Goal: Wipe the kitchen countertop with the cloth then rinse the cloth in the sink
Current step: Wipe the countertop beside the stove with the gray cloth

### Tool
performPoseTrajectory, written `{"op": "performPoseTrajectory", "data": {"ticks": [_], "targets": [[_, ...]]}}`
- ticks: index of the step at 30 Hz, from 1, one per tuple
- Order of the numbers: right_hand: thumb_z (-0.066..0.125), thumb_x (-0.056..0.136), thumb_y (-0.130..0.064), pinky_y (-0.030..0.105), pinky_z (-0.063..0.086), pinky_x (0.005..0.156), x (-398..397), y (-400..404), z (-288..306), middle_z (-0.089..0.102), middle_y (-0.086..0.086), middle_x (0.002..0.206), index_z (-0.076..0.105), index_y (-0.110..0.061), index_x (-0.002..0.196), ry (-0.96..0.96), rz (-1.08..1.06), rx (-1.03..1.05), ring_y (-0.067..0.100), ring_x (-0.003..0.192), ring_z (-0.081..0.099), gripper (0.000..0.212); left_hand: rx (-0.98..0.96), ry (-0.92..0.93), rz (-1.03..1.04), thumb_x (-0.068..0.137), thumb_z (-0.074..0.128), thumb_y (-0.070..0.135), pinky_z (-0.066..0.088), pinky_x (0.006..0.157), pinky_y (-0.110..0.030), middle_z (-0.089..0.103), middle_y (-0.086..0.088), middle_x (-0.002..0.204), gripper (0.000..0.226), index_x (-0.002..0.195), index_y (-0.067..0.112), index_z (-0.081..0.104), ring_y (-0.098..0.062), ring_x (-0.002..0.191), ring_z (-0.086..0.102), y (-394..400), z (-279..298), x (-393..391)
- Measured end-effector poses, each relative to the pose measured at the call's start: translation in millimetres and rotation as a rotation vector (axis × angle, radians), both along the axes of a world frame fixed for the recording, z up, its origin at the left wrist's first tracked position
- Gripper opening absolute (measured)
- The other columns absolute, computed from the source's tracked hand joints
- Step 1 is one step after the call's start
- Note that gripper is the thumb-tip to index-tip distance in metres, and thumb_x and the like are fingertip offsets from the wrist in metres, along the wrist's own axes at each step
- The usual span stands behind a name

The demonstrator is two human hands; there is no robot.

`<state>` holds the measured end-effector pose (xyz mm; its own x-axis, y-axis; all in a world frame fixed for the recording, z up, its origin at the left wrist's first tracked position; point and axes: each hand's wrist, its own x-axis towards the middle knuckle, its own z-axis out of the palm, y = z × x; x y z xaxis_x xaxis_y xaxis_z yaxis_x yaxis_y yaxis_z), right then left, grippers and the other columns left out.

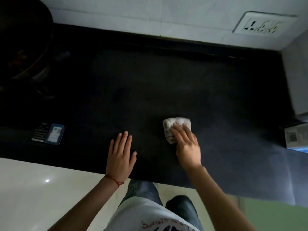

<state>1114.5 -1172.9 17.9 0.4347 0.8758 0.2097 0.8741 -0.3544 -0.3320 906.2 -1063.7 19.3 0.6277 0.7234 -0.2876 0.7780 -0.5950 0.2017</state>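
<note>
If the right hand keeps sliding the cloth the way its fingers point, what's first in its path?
Nothing close: the right hand pushes the cloth up-left over bare black countertop, probably reaching the back wall first.

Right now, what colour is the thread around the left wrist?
Red thin wrist thread, clearest in the head view.

The scene is dim, and the black table point(150, 90) swallows most detail. Light seems to come from the right of it, where its surface shows a pale bluish sheen. Left of the table's middle, a round dark object point(21, 44) is lost in shadow. A small glare spot marks the floor point(47, 180). Edges bend from wide-angle distortion; everything looks slightly soft.
</note>
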Motion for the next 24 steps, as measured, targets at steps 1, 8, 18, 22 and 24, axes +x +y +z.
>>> {"op": "performPoseTrajectory", "data": {"ticks": [1,8,18,22,24], "targets": [[0.060,0.072,-0.002,0.039,0.051,0.089,4.1,-3.4,0.9,0.064,0.005,0.124,0.062,-0.014,0.117,-0.004,0.038,-0.014,0.032,0.117,0.058,0.047,0.001,0.004,-0.009,0.095,0.007,0.047,0.030,0.107,-0.048,0.045,-0.015,0.143,0.067,0.133,0.006,0.043,-0.030,0.133,0.039,0.6,0.8,-0.1],[0.053,0.078,0.006,0.047,0.043,0.101,51.2,-55.5,27.5,0.050,0.009,0.139,0.052,-0.012,0.129,0.281,-0.317,-0.099,0.032,0.133,0.041,0.054,-0.006,-0.093,0.035,0.085,0.057,0.026,0.036,0.104,-0.055,0.044,-0.023,0.141,0.049,0.127,0.001,0.052,-0.041,0.132,0.040,-4.7,13.4,9.1],[0.061,0.086,-0.012,0.012,0.047,0.076,28.8,-222.4,71.6,0.066,-0.019,0.102,0.063,-0.022,0.112,0.837,-0.676,0.458,-0.009,0.093,0.061,0.028,-0.171,-0.303,-0.265,0.089,0.056,0.020,0.035,0.107,-0.035,0.050,-0.013,0.137,0.038,0.124,0.005,0.056,-0.028,0.130,0.043,-101.3,52.9,103.9],[0.056,0.084,0.002,0.006,0.038,0.054,23.1,-319.8,71.4,0.059,-0.018,0.065,0.062,-0.013,0.087,0.860,-0.917,0.615,-0.008,0.058,0.050,0.017,-0.245,-0.334,-0.390,0.090,0.054,0.020,0.041,0.099,-0.032,0.058,-0.010,0.125,0.032,0.119,0.007,0.060,-0.025,0.119,0.052,-172.1,65.5,150.3],[0.056,0.084,0.003,0.011,0.037,0.050,15.6,-370.5,63.1,0.057,-0.010,0.063,0.062,-0.010,0.082,0.860,-1.059,0.647,-0.002,0.055,0.045,0.014,-0.322,-0.311,-0.443,0.088,0.052,0.030,0.044,0.093,-0.032,0.063,-0.011,0.118,0.037,0.114,0.006,0.063,-0.026,0.111,0.058,-214.4,67.2,169.8]]}}
